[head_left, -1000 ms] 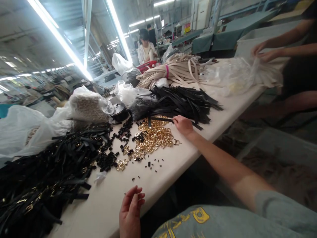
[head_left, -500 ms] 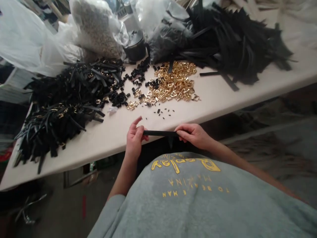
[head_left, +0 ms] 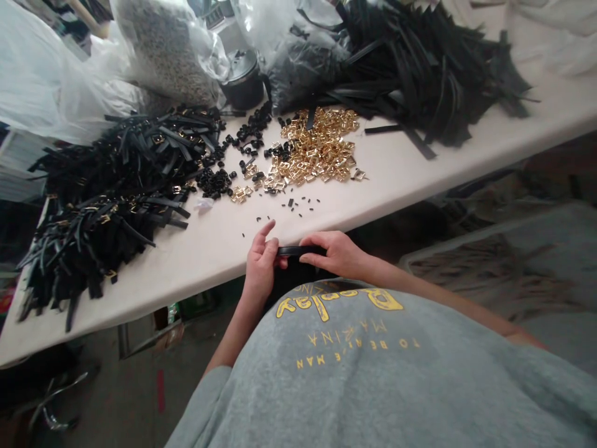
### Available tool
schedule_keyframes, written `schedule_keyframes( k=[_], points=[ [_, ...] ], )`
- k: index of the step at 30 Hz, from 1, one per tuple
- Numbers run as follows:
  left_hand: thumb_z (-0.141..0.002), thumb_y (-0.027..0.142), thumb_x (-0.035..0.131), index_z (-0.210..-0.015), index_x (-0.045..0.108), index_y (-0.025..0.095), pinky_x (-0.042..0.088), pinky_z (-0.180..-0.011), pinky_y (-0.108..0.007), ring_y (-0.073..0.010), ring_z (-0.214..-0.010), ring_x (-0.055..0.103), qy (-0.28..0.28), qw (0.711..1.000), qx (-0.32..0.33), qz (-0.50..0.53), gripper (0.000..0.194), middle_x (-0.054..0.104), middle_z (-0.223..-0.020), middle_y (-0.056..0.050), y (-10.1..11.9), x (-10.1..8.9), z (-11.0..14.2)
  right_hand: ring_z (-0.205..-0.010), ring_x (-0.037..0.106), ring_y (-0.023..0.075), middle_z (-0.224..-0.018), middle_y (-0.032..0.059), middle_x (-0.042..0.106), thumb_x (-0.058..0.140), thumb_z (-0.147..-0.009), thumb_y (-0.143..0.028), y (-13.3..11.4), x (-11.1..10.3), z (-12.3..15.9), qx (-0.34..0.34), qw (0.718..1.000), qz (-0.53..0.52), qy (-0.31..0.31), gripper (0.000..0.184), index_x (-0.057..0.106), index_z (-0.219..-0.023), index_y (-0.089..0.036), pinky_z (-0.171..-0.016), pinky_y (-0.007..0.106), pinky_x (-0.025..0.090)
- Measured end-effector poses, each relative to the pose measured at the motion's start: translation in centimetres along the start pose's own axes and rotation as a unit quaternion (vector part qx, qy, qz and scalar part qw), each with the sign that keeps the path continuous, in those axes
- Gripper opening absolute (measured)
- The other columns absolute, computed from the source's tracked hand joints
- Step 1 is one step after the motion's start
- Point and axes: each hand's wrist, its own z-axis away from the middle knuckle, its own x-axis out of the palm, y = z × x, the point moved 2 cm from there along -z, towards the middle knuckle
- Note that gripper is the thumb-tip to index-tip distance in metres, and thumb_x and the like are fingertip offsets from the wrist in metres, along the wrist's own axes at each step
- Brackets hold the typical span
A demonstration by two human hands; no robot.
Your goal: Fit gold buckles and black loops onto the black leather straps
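Note:
A narrow black strap (head_left: 291, 251) is stretched between my two hands at the table's front edge. My left hand (head_left: 262, 264) pinches one end of it between thumb and fingers, with the index finger held out. Around the other part, my right hand (head_left: 336, 252) is closed, thumb underneath. Just beyond my hands, several tiny black pieces (head_left: 290, 203) lie scattered on the table. Further back are a heap of gold buckles (head_left: 321, 149) and small black loops (head_left: 214, 183). Whether a buckle sits on the strap I cannot make out.
To the left, black straps with gold buckles (head_left: 121, 162) are piled on the pale table (head_left: 205, 255). A large heap of black strips (head_left: 420, 74) lies at the back right. Behind stand a dark pot (head_left: 242, 84) and a clear bag of small pieces (head_left: 163, 53).
My right hand has slid left along the strap, closer to my left hand, so less of the strap shows between them. The whole view has shifted slightly.

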Motion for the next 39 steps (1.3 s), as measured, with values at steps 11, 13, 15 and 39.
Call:
schedule_keyframes(
  k=[11, 13, 15, 39],
  points=[
    [-0.078, 0.042, 0.074, -0.110, 0.062, 0.016, 0.053, -0.075, -0.030, -0.0175, -0.078, 0.069, -0.239, 0.964, -0.114, -0.022, 0.043, 0.073, -0.088, -0.007, -1.7, 4.9, -0.3, -0.091, 0.068, 0.0155, -0.099, 0.0014, 0.070, 0.057, -0.090, -0.044, 0.0, -2.3, -0.2, 0.054, 0.879, -0.431, 0.196, 0.023, 0.055, -0.104, -0.026, -0.087, 0.035, 0.056],
    [-0.080, 0.043, 0.070, -0.103, 0.064, 0.016, 0.052, -0.064, -0.025, -0.0132, -0.063, 0.065, -0.223, 0.965, -0.140, -0.018, 0.036, 0.071, -0.079, -0.004, -2.1, 4.8, -0.3, -0.098, 0.067, 0.0171, -0.107, 0.0034, 0.070, 0.053, -0.092, -0.047, 0.8, -2.3, 0.0, 0.065, 0.887, -0.404, 0.212, 0.027, 0.054, -0.109, -0.026, -0.091, 0.038, 0.055],
    [-0.081, 0.042, 0.069, -0.101, 0.064, 0.016, 0.047, -0.056, -0.021, -0.0097, -0.055, 0.060, -0.199, 0.969, -0.145, -0.021, 0.033, 0.068, -0.071, -0.001, -2.2, 4.4, -0.3, -0.106, 0.065, 0.0186, -0.119, 0.0054, 0.066, 0.047, -0.094, -0.050, 1.7, -3.0, 0.3, 0.066, 0.906, -0.348, 0.232, 0.033, 0.053, -0.117, -0.026, -0.094, 0.040, 0.054],
    [-0.077, 0.037, 0.073, -0.093, 0.062, 0.018, 0.050, -0.060, -0.020, -0.0089, -0.061, 0.062, -0.086, 0.987, -0.133, 0.040, 0.027, 0.067, -0.076, 0.000, -1.9, 2.1, -0.1, -0.073, 0.064, 0.0143, -0.086, 0.0039, 0.071, 0.062, -0.089, -0.034, 0.8, -2.1, 2.1, -0.111, 0.978, 0.137, 0.113, 0.020, 0.070, -0.100, -0.019, -0.067, 0.025, 0.048]
  ],
)
